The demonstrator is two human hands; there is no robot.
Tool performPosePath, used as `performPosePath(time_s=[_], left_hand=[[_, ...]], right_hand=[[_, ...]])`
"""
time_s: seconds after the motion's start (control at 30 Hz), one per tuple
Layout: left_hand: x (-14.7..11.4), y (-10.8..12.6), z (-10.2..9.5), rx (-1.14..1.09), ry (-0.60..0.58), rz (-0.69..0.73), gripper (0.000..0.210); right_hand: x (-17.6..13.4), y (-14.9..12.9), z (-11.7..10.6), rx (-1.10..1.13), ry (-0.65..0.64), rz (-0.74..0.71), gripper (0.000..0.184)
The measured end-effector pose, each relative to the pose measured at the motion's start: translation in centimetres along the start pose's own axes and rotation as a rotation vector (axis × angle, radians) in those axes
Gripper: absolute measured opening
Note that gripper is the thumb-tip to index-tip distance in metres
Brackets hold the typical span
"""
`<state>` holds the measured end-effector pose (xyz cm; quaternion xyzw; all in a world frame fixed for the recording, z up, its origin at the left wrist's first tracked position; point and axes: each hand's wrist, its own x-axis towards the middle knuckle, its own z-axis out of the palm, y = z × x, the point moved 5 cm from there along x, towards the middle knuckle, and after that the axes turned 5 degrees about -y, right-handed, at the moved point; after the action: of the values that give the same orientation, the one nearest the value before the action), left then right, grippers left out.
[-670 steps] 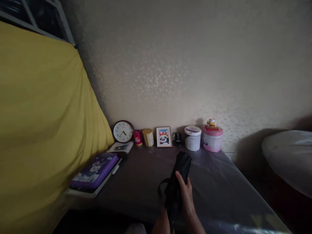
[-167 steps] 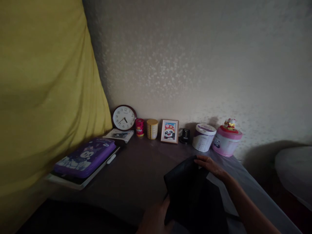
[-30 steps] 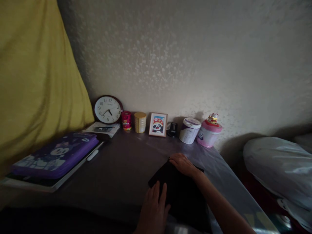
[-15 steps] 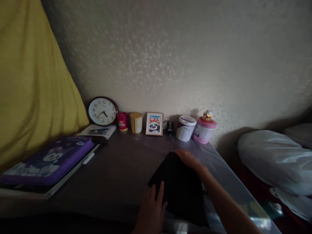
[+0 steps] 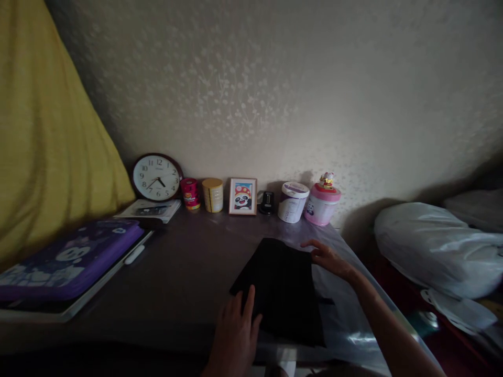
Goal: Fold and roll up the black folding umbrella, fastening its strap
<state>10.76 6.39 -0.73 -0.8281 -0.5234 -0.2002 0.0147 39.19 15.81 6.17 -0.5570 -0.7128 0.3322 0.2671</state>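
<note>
A flat folded black cloth (image 5: 281, 285) lies on the dark table (image 5: 188, 267) in front of me. My left hand (image 5: 236, 330) rests palm down with its fingers spread on the cloth's near left corner. My right hand (image 5: 328, 258) sits at the cloth's far right edge, fingers apart and touching the edge; it grips nothing.
Along the wall stand a round clock (image 5: 156, 178), a red can (image 5: 190, 193), a yellow tin (image 5: 212, 195), a panda picture frame (image 5: 242, 196), a small black object (image 5: 268, 202), a white tub (image 5: 293, 201) and a pink jar (image 5: 321, 204). A purple case (image 5: 70, 259) lies left; a pale bag (image 5: 432, 246) right.
My right hand has slid from the top of the cloth off to its right edge. The cloth lies flatter. The left hand stays on the near corner. The view has shifted slightly right.
</note>
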Motion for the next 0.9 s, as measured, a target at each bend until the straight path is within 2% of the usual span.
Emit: performPosePath(time_s=[0.13,0.27,0.5,0.67,0.9], left_hand=[[0.2,0.0,-0.4,-0.014,-0.016,-0.011,0.048],[0.3,0.2,-0.8,-0.029,-0.043,-0.016,0.047],[1.8,-0.3,-1.0,-0.041,-0.084,-0.015,0.045],[3.0,-0.9,-1.0,-0.094,-0.142,-0.005,0.045],[2.9,-1.1,-1.5,-0.170,-0.175,-0.003,0.047]], right_hand=[[0.3,-1.8,1.1,0.153,-0.052,-0.134,0.019],[0.9,-2.2,1.7,0.157,-0.057,-0.124,0.015],[1.6,-3.5,2.1,0.271,-0.005,-0.190,0.021],[2.1,-3.2,2.1,0.270,0.032,-0.163,0.027],[2.8,-2.8,1.9,0.281,0.071,-0.111,0.031]])
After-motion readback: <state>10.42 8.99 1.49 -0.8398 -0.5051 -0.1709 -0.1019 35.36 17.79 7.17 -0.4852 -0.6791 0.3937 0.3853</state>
